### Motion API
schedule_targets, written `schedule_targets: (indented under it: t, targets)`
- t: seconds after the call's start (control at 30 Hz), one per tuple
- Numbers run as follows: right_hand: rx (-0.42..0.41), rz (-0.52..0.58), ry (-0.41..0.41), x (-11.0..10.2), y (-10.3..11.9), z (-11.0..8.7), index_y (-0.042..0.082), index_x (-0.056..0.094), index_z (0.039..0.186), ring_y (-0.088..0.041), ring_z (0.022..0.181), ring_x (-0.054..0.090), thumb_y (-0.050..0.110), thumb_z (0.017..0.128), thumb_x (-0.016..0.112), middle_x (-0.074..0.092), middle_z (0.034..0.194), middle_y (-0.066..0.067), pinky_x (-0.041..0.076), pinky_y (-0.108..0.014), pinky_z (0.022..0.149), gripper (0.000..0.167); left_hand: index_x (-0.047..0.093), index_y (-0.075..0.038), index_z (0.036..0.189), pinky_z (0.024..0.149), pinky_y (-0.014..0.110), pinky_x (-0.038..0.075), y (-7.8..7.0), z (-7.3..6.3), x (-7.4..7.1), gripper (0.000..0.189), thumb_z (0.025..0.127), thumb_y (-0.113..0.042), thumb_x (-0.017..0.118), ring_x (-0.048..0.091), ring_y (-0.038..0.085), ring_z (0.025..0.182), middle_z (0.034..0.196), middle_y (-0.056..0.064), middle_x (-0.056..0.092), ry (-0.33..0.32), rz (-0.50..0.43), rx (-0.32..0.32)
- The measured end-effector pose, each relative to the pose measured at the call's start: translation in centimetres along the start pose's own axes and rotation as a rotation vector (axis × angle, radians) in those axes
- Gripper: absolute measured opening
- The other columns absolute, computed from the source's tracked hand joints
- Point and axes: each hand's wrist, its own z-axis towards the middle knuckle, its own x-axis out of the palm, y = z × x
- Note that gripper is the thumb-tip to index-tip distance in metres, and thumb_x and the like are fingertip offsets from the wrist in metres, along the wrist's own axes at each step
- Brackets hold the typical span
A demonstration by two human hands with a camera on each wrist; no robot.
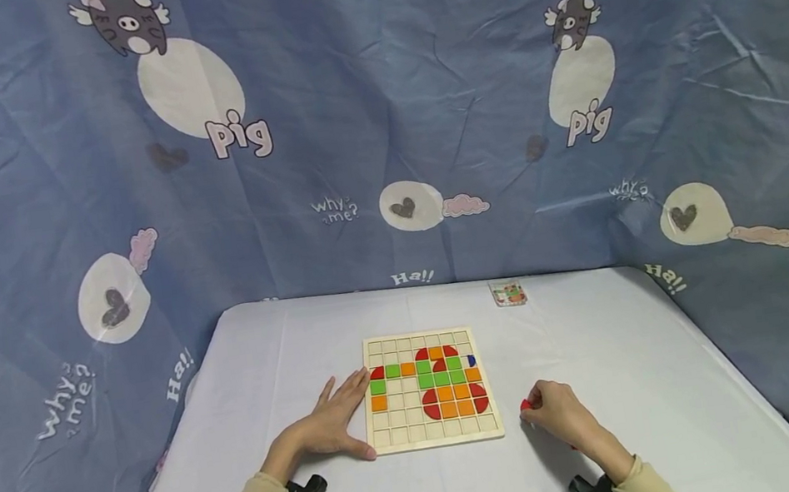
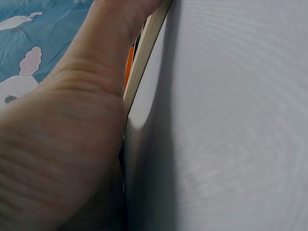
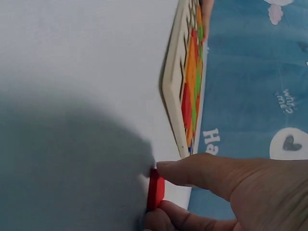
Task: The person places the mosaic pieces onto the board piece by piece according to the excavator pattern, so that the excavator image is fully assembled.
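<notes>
A square wooden grid board [image 1: 411, 438] lies flat, partly filled with red, orange and green tiles and one blue piece [image 1: 471, 361]. Fingers spread, my left hand [image 1: 325, 425] rests along the board's left edge, thumb near the lower left corner. To the right of the board, low over the white surface, my right hand [image 1: 556, 412] pinches a small red tile [image 3: 155, 189] between thumb and fingers. Its full outline is hidden by the fingertips. In the left wrist view the palm [image 2: 62, 149] blocks most of the board.
A small picture card [image 1: 509, 294] with a coloured pattern lies at the back of the white table [image 1: 444, 491]. A bit of red [image 1: 574, 448] shows beside my right wrist, mostly hidden. Behind the table hangs a blue printed cloth [image 1: 322, 164].
</notes>
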Motion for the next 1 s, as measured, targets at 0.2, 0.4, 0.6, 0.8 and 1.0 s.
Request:
schedule_targets:
  t: [0.2, 0.4, 0.6, 0.8, 1.0]
  targets:
    - [-0.044, -0.089, -0.081, 0.8, 0.3, -0.4, -0.001, 0.063, 0.077, -0.013, 0.063, 0.050, 0.006, 0.073, 0.076, 0.057, 0.071, -0.004, 0.044, -0.025, 0.053, 0.015, 0.009, -0.006, 0.155, 0.119, 0.059, -0.006, -0.1, -0.1, -0.2, 0.129, 0.064, -0.070, 0.074, 0.005, 0.031, 0.151, 0.164, 0.011, 0.004, -0.013, -0.008, 0.044]
    - [-0.045, -0.086, -0.119, 1.3, 0.3, -0.4, -0.001, 0.065, 0.079, -0.013, 0.065, 0.054, 0.004, 0.070, 0.076, 0.060, 0.073, -0.005, 0.048, -0.027, 0.055, 0.014, 0.008, -0.007, 0.156, 0.119, 0.058, -0.007, -0.1, -0.2, -0.2, 0.130, 0.064, -0.071, 0.073, 0.003, 0.029, 0.151, 0.164, 0.009, 0.003, -0.007, -0.005, 0.034]
    - [-0.019, -0.034, -0.115, 1.3, 0.5, 0.2, -0.001, 0.063, 0.082, -0.013, 0.065, 0.052, 0.006, 0.069, 0.075, 0.058, 0.075, -0.006, 0.044, -0.024, 0.054, 0.019, 0.007, -0.011, 0.156, 0.120, 0.056, -0.008, -0.1, -0.2, -0.1, 0.131, 0.062, -0.073, 0.073, 0.002, 0.025, 0.152, 0.164, 0.005, 0.002, -0.001, -0.013, 0.014]
    - [-0.067, 0.017, -0.155, 1.8, 2.3, 0.9, 0.001, 0.063, 0.083, -0.012, 0.067, 0.049, 0.010, 0.070, 0.073, 0.058, 0.076, -0.005, 0.042, -0.022, 0.054, 0.019, 0.005, -0.011, 0.156, 0.120, 0.054, -0.009, -0.1, -0.1, 0.1, 0.132, 0.062, -0.074, 0.072, 0.000, 0.023, 0.152, 0.164, 0.004, 0.001, 0.003, 0.000, 0.007]
    - [-0.204, 0.060, -0.136, 2.8, 4.9, 1.2, 0.002, 0.065, 0.086, -0.010, 0.067, 0.049, 0.008, 0.070, 0.075, 0.059, 0.080, -0.004, 0.043, -0.020, 0.056, 0.020, 0.006, -0.009, 0.156, 0.120, 0.056, -0.007, -0.2, -0.1, -0.1, 0.131, 0.063, -0.072, 0.073, 0.002, 0.026, 0.152, 0.164, 0.007, 0.001, 0.002, -0.001, 0.011]
